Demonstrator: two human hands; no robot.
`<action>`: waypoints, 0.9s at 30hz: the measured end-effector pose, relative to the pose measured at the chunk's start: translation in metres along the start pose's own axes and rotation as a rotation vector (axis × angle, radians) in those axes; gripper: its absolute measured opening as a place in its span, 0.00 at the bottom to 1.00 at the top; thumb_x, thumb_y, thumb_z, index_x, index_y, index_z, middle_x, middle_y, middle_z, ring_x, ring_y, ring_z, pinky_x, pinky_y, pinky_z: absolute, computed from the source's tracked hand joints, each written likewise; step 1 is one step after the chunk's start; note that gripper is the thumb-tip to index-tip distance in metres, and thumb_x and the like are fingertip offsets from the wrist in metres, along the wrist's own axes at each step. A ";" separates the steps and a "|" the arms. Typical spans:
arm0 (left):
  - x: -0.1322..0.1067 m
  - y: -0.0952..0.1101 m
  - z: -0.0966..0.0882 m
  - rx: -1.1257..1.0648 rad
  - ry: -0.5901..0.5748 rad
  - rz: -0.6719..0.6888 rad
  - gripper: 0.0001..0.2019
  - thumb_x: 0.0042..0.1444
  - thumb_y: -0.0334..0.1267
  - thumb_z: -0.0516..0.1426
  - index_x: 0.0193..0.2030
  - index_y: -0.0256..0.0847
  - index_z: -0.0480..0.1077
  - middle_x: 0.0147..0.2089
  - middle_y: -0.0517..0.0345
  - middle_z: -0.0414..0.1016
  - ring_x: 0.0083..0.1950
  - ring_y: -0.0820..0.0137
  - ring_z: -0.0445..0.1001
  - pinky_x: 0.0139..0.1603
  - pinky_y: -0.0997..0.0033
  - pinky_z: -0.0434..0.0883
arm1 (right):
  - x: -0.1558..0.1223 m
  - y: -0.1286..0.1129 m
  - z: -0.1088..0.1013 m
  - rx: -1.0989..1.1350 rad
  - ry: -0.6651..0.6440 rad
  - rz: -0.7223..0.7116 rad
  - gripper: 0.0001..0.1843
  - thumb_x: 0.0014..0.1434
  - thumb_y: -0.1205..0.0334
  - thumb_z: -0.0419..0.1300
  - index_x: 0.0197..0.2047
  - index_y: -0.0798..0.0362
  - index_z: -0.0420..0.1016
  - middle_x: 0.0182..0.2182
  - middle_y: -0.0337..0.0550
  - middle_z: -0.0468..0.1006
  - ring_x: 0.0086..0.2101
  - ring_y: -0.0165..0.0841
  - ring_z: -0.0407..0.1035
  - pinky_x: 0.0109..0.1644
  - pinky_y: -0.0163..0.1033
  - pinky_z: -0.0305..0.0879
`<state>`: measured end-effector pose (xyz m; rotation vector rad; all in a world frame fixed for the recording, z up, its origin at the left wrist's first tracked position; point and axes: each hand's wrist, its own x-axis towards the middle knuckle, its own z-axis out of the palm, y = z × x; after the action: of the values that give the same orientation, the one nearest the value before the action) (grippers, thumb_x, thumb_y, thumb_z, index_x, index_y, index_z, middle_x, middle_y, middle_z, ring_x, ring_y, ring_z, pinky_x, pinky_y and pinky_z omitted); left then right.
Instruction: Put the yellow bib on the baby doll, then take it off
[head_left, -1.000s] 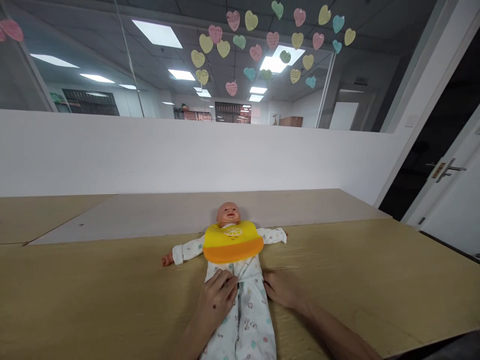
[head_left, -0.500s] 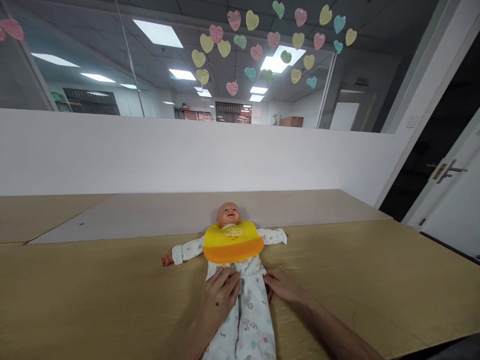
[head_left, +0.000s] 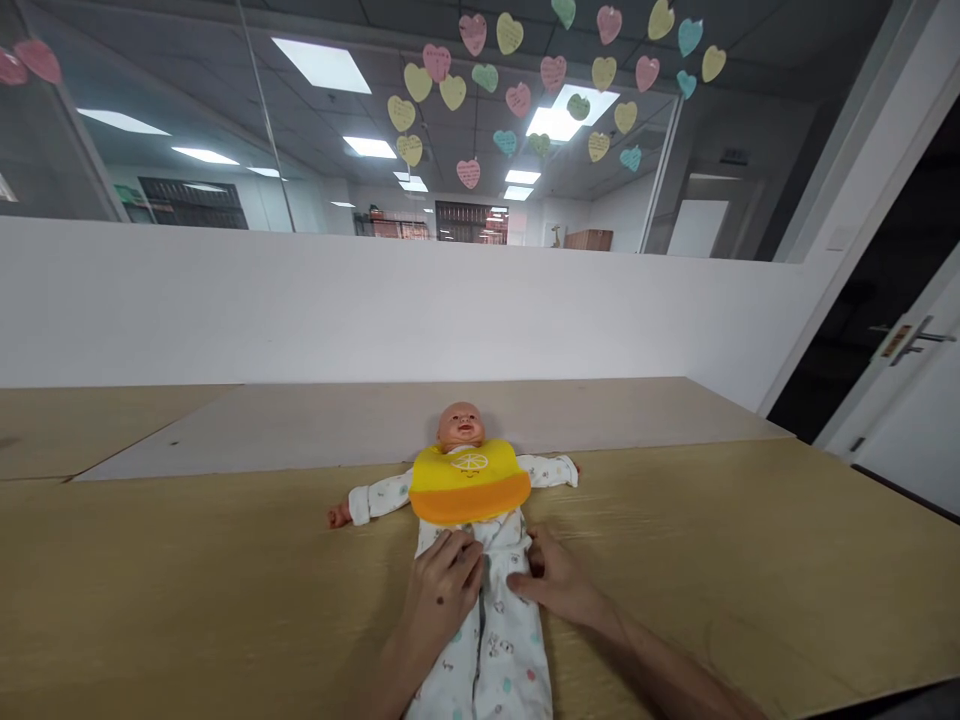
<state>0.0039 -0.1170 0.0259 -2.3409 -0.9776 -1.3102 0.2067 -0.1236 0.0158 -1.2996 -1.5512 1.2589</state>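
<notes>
A baby doll (head_left: 460, 426) lies on its back on the table, arms stretched to both sides. It wears a yellow bib (head_left: 471, 478) with an orange pocket edge, a white patterned top (head_left: 386, 497) and white patterned pants (head_left: 510, 650). My left hand (head_left: 448, 580) rests over the waist with its fingers curled closed on the pants' cloth; the fingertips are partly hidden. At the other side of the waist is my right hand (head_left: 562, 582), its thumb lying on the pants and apart from the fingers, which are partly hidden beside the doll's hip.
The wooden table (head_left: 712, 560) carries a grey strip (head_left: 315, 430) along its back, against a white wall (head_left: 390, 310). Above that is a glass window with several heart-shaped notes (head_left: 553, 73). A white door (head_left: 915, 400) stands at the right.
My right hand has loosened from the pants' waist edge, and its thumb has moved down onto the front of the pants. My left hand stays in place. The view has shifted slightly.
</notes>
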 end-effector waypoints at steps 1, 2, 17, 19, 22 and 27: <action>0.000 -0.001 0.001 0.005 -0.004 0.000 0.09 0.58 0.26 0.52 0.34 0.40 0.71 0.32 0.56 0.72 0.33 0.70 0.71 0.34 0.71 0.71 | 0.002 0.002 0.001 -0.017 0.006 -0.008 0.23 0.44 0.61 0.63 0.44 0.52 0.61 0.33 0.38 0.75 0.32 0.31 0.71 0.32 0.33 0.64; -0.001 -0.002 0.002 0.009 -0.008 -0.001 0.09 0.58 0.26 0.52 0.35 0.40 0.71 0.33 0.56 0.73 0.34 0.70 0.71 0.34 0.71 0.71 | 0.005 0.004 0.002 -0.033 0.015 -0.018 0.20 0.45 0.61 0.61 0.42 0.53 0.62 0.32 0.37 0.75 0.31 0.30 0.70 0.31 0.32 0.63; 0.004 -0.009 0.016 -0.029 -0.064 -0.029 0.09 0.56 0.26 0.53 0.29 0.41 0.72 0.30 0.57 0.72 0.33 0.71 0.72 0.35 0.71 0.71 | 0.045 0.014 -0.023 -0.141 0.006 -0.137 0.04 0.44 0.67 0.57 0.25 0.54 0.63 0.20 0.32 0.62 0.22 0.23 0.55 0.26 0.30 0.49; -0.002 -0.007 0.013 -0.045 -0.066 -0.004 0.10 0.56 0.26 0.53 0.30 0.41 0.72 0.30 0.57 0.72 0.33 0.70 0.72 0.36 0.71 0.72 | 0.039 0.016 -0.024 -0.144 -0.067 -0.149 0.04 0.45 0.67 0.56 0.25 0.54 0.62 0.20 0.32 0.61 0.22 0.23 0.55 0.26 0.29 0.48; -0.005 -0.003 0.007 -0.081 -0.062 0.010 0.10 0.55 0.25 0.52 0.32 0.41 0.72 0.31 0.56 0.72 0.34 0.70 0.72 0.37 0.71 0.72 | 0.031 0.015 -0.027 -0.254 -0.086 -0.182 0.04 0.46 0.67 0.55 0.25 0.54 0.61 0.20 0.32 0.60 0.23 0.23 0.54 0.26 0.30 0.47; -0.001 0.004 0.000 -0.199 -0.072 0.026 0.09 0.53 0.25 0.52 0.31 0.40 0.71 0.30 0.56 0.71 0.32 0.71 0.71 0.33 0.73 0.70 | 0.024 0.014 -0.035 -0.561 -0.072 -0.261 0.08 0.52 0.64 0.56 0.24 0.55 0.61 0.20 0.33 0.62 0.24 0.23 0.55 0.27 0.31 0.45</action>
<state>0.0061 -0.1200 0.0258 -2.5561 -0.8700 -1.3791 0.2384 -0.0928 0.0092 -1.3299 -2.1440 0.7356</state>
